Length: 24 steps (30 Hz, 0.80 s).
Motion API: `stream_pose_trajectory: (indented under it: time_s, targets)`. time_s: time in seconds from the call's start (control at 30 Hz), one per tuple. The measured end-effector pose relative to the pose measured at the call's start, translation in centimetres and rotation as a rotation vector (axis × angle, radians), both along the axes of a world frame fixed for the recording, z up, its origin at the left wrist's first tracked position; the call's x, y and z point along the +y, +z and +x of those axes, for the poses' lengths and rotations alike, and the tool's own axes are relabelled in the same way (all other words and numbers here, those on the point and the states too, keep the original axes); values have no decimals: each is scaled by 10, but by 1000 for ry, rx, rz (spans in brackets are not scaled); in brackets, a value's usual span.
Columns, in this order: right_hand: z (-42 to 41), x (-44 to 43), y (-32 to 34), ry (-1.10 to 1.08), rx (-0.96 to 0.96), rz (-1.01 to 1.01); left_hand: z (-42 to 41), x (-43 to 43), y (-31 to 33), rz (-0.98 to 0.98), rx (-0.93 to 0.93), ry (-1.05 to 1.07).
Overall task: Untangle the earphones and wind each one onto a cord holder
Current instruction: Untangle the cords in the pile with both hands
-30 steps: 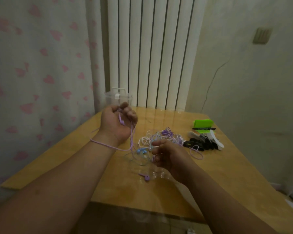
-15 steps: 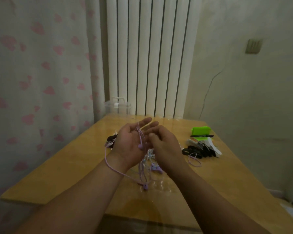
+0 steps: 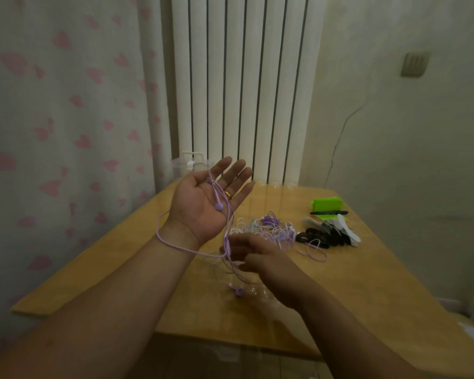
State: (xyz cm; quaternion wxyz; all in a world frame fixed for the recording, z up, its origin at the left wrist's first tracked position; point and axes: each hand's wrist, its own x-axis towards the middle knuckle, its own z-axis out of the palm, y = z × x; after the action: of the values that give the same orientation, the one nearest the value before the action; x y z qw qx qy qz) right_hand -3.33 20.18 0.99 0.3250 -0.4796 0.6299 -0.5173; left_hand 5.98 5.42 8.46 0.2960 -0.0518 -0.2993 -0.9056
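1. fingers [image 3: 231,173] of the left hand [image 3: 203,209] straight and spread wide, palm up, raised over the far left of the table [image 3: 367,283]; gold ring [image 3: 228,194] on one finger.
2. purple earphone [image 3: 219,206] draped over that open palm: one bud on the palm, cord running up between the fingers and down off the hand, a loop passing round the left wrist.
3. right hand [image 3: 257,258] lower, fingers curled, pinching the same purple cord where its strands meet; outline blurred.
4. second bud [image 3: 239,292] dangles below the right hand; on the table or just above it, cannot tell.
5. tangle of earphones [image 3: 268,228], white and purple, on the table just beyond the right hand.
6. black cord holders [image 3: 323,239] and white cord holders [image 3: 349,232] right of the tangle, touching each other.
7. green object [image 3: 326,205] and black pen [image 3: 329,212] farther back; clear box [image 3: 188,165] behind the left hand.
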Motion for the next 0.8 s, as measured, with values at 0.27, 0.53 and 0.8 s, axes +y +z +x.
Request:
stream_pose_trajectory:
  time_s: [0.27, 0.53, 0.8]
  targets:
    - [13, 8, -6, -18, 30, -97, 6, -3, 0, 87, -6, 111]
    - [-1, 9, 4, -39, 225, -20, 15, -15, -32, 140, -171, 202]
    - [-33, 13, 40, -319, -51, -183, 29, -4, -53, -552, -756, 144]
